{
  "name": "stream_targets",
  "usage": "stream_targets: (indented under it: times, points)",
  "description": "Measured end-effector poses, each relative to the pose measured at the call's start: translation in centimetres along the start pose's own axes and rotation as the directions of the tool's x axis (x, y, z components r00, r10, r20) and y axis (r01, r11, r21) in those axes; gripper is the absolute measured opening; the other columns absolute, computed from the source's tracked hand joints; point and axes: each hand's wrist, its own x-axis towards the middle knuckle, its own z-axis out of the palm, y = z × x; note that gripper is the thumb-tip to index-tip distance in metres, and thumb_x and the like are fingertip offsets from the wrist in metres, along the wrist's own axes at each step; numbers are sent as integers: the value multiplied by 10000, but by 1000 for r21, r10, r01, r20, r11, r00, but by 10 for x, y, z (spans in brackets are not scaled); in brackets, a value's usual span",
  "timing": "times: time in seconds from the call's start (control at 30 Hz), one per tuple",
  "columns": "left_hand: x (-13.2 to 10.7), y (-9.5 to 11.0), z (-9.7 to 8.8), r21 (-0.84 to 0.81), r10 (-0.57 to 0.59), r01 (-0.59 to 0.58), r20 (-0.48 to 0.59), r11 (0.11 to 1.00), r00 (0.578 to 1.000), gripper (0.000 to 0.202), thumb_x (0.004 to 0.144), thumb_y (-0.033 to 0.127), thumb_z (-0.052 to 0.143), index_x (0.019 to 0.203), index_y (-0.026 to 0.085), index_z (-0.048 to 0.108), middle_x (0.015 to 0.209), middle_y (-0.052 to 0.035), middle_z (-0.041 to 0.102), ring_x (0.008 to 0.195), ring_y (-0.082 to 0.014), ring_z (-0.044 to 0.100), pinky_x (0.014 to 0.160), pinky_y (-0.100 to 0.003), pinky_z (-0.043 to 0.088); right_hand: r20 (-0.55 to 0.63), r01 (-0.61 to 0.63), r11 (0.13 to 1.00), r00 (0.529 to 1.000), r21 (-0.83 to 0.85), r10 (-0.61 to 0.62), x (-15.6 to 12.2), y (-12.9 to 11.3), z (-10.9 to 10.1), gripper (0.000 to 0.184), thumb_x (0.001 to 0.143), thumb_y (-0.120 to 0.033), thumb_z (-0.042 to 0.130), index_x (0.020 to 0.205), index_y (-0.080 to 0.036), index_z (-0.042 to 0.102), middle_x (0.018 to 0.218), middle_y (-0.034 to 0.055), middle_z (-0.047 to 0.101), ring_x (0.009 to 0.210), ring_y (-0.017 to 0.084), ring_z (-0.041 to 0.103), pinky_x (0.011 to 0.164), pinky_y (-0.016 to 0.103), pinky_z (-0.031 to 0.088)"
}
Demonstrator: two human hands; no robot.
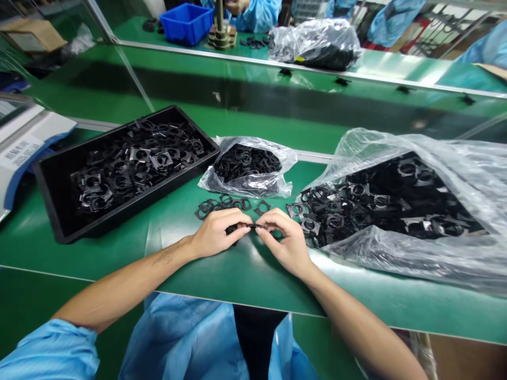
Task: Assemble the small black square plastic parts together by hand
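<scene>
Both hands meet over the green bench [222, 277], pinching a small black part [253, 226] seen almost edge-on. My left hand [219, 230] grips its left end between thumb and fingers. On the other end, my right hand [285, 240] is closed in the same way. Fingers cover most of the part, so its full shape is hidden. Just beyond the fingertips lie several loose black rings [209, 206] and a flat black frame with a round hole [262, 207]. A clear bag of black rings [247, 166] sits behind them.
To the left stands a black tray [119, 220] holding many black frames. A large open plastic bag [368, 253] spills similar frames toward my right hand. Across a metal rail [253, 62] are a blue bin [186, 24], another filled bag [317, 45] and people in blue sleeves [259, 16].
</scene>
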Motion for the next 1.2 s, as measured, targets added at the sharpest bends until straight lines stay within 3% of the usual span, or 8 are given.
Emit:
stream_targets:
  times: [0.27, 1.2]
  points:
    - [-2, -1, 1, 17, -34, 34, 31, 999, 999, 82, 969, 190, 583, 962, 171, 663, 770, -15, 676, 687, -130, 635, 675, -238, 507, 32, -9, 1000, 999, -7, 10, 0, 0, 0, 80, 922, -142, 622, 902, -214, 649, 851, 23, 632, 753, 156, 605, 697, 289, 529]
    - [0, 1, 2, -64, -75, 73, -25, 995, 997, 86, 949, 173, 613, 942, 170, 699, 844, -49, 712, 770, -152, 666, 728, -262, 535, 18, -13, 1000, 1000, 6, 13, -1, -1, 1, 43, 936, -186, 643, 929, -218, 671, 867, 29, 647, 746, 155, 616, 707, 295, 553]
